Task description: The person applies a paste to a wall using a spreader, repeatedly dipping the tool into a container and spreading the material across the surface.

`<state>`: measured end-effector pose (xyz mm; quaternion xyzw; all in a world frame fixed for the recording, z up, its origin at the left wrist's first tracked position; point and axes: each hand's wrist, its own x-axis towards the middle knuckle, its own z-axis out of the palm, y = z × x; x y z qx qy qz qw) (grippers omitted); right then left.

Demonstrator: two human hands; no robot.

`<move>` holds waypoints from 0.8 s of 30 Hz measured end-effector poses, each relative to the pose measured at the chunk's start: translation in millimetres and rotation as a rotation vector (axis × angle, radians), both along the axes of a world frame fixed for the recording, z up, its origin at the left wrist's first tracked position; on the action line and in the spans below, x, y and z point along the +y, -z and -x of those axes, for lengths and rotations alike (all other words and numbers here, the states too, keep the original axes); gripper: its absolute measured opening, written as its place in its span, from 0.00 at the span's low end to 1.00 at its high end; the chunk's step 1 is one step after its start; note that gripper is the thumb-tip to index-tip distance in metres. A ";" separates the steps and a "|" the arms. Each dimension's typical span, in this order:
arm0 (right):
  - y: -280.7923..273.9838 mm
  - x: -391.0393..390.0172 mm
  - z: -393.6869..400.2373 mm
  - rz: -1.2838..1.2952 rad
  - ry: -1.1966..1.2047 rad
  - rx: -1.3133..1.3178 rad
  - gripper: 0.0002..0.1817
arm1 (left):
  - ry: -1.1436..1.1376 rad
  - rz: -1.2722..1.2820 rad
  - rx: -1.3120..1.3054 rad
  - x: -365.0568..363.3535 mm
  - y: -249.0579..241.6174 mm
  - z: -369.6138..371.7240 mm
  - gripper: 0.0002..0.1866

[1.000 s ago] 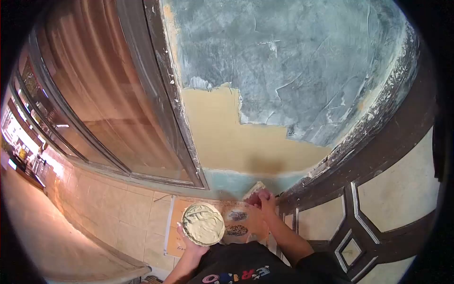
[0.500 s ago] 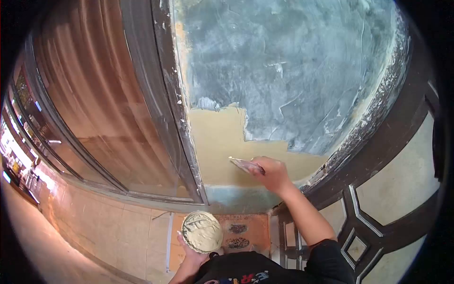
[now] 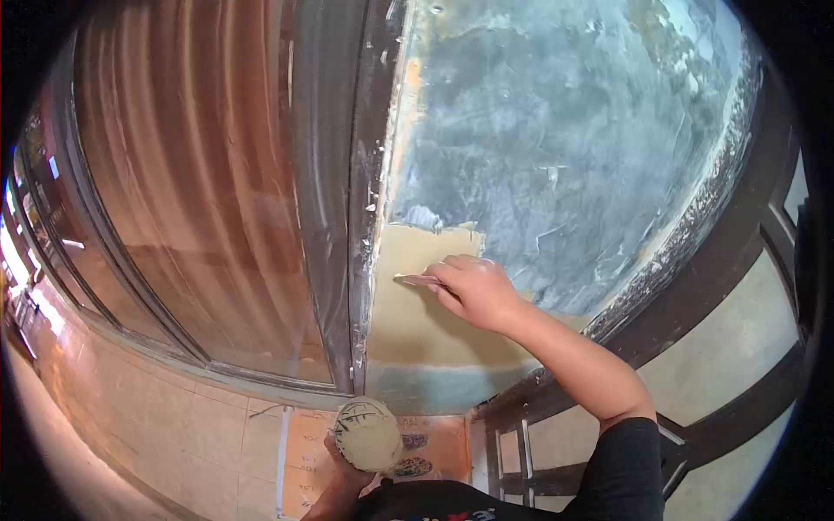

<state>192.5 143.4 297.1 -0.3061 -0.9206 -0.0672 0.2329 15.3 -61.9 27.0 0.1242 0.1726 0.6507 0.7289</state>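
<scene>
My right hand (image 3: pixel 479 292) is closed on a putty knife (image 3: pixel 419 280). Its blade points left, at the cream-coloured coat (image 3: pixel 417 326) on the lower wall; whether it touches cannot be made out. Above and to the right, the wall (image 3: pixel 539 130) is patchy blue-grey with whitish smears. Low in the view, my left hand (image 3: pixel 346 471) grips a round tub of cream putty (image 3: pixel 369 441) from its left side and below. Dark streaks mark the tub's inner edge. Most of the fingers under it are hidden.
Left of the wall stands a dark window frame (image 3: pixel 334 174) with a brown curtain (image 3: pixel 191 156) behind glass. A dark panelled door (image 3: pixel 695 382) is at the right. An orange printed sheet (image 3: pixel 300 451) lies on the tiled floor (image 3: pixel 165 425).
My right hand has moved up the cream coat with the putty knife, closer to the window frame. The view has shifted, and the tub stays in my left hand.
</scene>
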 end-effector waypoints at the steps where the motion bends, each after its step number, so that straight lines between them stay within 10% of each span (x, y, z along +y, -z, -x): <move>1: -3.6 4.1 4.4 -0.004 -0.004 -0.010 0.06 | -0.004 -0.004 -0.010 0.3 2.6 0.4 0.47; 9: -56.7 -3.4 20.2 -0.321 0.074 0.147 0.07 | -0.065 0.061 -0.007 -1.1 -0.9 12.1 0.48; 15: 8.1 1.8 28.1 -0.107 0.003 -0.313 0.07 | -0.077 0.036 0.001 -0.5 0.7 19.8 0.48; 24: -35.8 -1.4 47.5 -0.136 0.023 0.008 0.06 | -0.036 0.047 -0.030 -0.1 7.7 19.5 0.49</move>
